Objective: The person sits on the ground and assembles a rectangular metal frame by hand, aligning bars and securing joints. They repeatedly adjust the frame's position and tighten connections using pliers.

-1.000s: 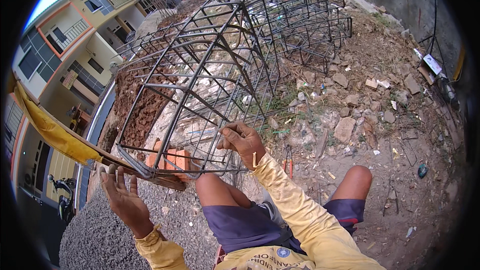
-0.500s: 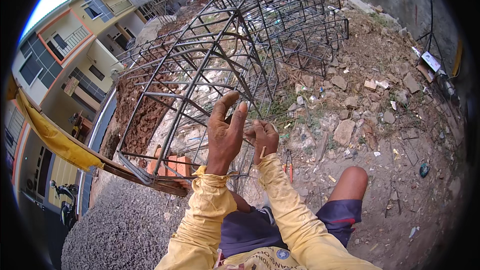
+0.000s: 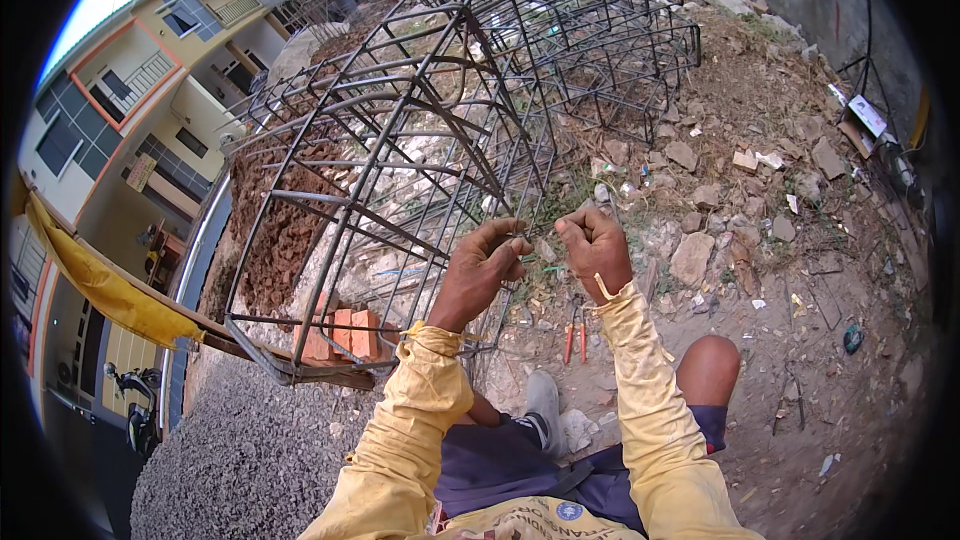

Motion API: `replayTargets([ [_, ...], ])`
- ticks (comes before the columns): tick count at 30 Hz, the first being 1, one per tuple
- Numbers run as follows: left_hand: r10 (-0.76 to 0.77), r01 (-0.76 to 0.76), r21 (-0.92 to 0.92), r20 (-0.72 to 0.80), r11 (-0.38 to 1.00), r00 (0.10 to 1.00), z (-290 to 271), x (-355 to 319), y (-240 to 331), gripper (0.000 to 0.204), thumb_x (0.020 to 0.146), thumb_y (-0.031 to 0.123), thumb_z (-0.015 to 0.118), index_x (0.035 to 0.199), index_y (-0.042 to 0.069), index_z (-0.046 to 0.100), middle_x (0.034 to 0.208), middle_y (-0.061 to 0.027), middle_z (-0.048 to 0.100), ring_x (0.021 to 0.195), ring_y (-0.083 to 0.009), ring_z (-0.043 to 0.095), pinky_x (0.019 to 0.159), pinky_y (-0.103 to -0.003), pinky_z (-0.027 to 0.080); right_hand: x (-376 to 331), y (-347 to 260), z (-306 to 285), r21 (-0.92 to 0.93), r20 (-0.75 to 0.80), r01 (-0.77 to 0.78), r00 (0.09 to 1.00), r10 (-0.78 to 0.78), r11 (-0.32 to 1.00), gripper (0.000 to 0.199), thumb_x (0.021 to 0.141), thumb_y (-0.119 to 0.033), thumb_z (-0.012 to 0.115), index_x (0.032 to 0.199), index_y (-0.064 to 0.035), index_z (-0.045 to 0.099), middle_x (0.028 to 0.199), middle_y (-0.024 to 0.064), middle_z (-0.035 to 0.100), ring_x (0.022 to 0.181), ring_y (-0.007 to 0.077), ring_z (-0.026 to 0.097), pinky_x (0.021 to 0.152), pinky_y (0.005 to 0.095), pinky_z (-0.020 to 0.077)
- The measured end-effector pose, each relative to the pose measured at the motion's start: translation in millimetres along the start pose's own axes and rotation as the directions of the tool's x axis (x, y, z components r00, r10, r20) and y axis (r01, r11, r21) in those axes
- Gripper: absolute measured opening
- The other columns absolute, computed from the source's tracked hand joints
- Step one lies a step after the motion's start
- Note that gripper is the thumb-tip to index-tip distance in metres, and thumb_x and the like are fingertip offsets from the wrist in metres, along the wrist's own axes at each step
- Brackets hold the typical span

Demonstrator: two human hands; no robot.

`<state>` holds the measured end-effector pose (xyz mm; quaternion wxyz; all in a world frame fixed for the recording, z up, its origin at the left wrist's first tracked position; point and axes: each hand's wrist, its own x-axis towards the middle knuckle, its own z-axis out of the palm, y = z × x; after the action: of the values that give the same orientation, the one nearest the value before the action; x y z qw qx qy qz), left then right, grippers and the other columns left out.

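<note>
My left hand [image 3: 482, 275] is closed in a pinch, thumb against the curled fingers, just right of a rebar cage [image 3: 386, 140]. Level with it and a short gap to the right, my right hand [image 3: 598, 252] pinches too, its fingertips turned toward the left. Whatever lies between the fingertips is too thin or small to make out. The cage of dark bars and bent hoops stands tilted before me on the left. On the ground below and between my hands lies a pair of pincers with red handles [image 3: 575, 340].
Orange bricks [image 3: 352, 334] sit under the cage's near end, beside a wooden plank [image 3: 340, 378]. Grey gravel [image 3: 240, 460] is heaped at lower left, near a yellow cloth [image 3: 110, 275]. More rebar cages [image 3: 610, 50] stand farther back. Rubble stones [image 3: 692, 258] cover the right-hand ground.
My hands have come apart: the right moved to the right and slightly up, the left lowered and curled from raised fingers into a pinch. My view shifted slightly.
</note>
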<state>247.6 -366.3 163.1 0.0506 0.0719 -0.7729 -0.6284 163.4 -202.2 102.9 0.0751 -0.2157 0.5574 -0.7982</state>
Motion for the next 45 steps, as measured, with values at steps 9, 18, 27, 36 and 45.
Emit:
replayTargets([
  [9,-0.214,0.234,0.091,-0.187,0.968,0.959,-50.1,-2.9,-29.6,0.029,0.094,0.017,0.058,0.119,0.002,0.056,0.095,0.0001,0.06,0.057,-0.004,0.042,0.052,-0.02,0.037,14.2,-7.8,-48.0,0.47,-0.211,0.06,0.976,0.046,0.88,0.023,0.09,-0.023,0.069,0.084,-0.0012,0.064,0.061,-0.0037,0.052,0.051,0.0041,0.041,0.048,0.0237,0.0344],
  [18,0.171,-0.09,0.569,-0.089,0.817,0.981,29.5,6.1,15.1,0.068,0.087,0.05,0.063,0.135,0.004,0.049,0.138,-0.0299,0.043,0.126,-0.0474,0.045,0.104,-0.046,0.039,9.9,16.8,-10.0,-0.494,-0.245,0.068,0.946,-0.214,0.867,0.018,0.086,-0.023,0.069,0.083,-0.0064,0.063,0.064,0.0106,0.064,0.056,0.0238,0.064,0.053,0.0369,0.0488],
  [27,-0.195,0.179,0.205,0.061,0.962,0.979,22.1,17.1,4.0,0.03,0.097,0.025,0.057,0.108,-0.002,0.063,0.095,-0.0081,0.067,0.09,-0.0177,0.065,0.081,-0.032,0.051,11.1,21.1,-6.8,-0.438,0.021,0.222,0.971,-0.237,0.871,0.015,0.086,-0.023,0.066,0.084,-0.0085,0.064,0.075,0.0105,0.068,0.067,0.0286,0.068,0.059,0.0384,0.0522],
  [36,0.086,-0.033,0.625,-0.055,0.78,0.995,3.7,53.4,14.7,0.036,0.094,0.023,0.06,0.125,0.004,0.055,0.096,-0.0165,0.069,0.092,-0.0233,0.068,0.079,-0.034,0.051,15.6,30.5,-18.4,-0.259,0.115,0.111,0.99,-0.084,0.96,0.025,0.093,-0.023,0.06,0.104,-0.0012,0.067,0.076,0.0086,0.063,0.068,0.0172,0.057,0.064,0.033,0.0456],
  [45,0.515,0.015,0.719,-0.512,0.695,0.687,-44.4,150.6,29.8,0.04,0.091,0.031,0.063,0.104,-0.006,0.06,0.093,-0.0229,0.066,0.085,-0.0318,0.065,0.076,-0.041,0.05,20.7,69.6,-21.5,-0.26,-0.158,-0.048,0.987,0.006,0.964,0.022,0.092,-0.02,0.06,0.094,0.0004,0.065,0.063,0.0059,0.053,0.057,0.0126,0.045,0.055,0.0299,0.0405],
])
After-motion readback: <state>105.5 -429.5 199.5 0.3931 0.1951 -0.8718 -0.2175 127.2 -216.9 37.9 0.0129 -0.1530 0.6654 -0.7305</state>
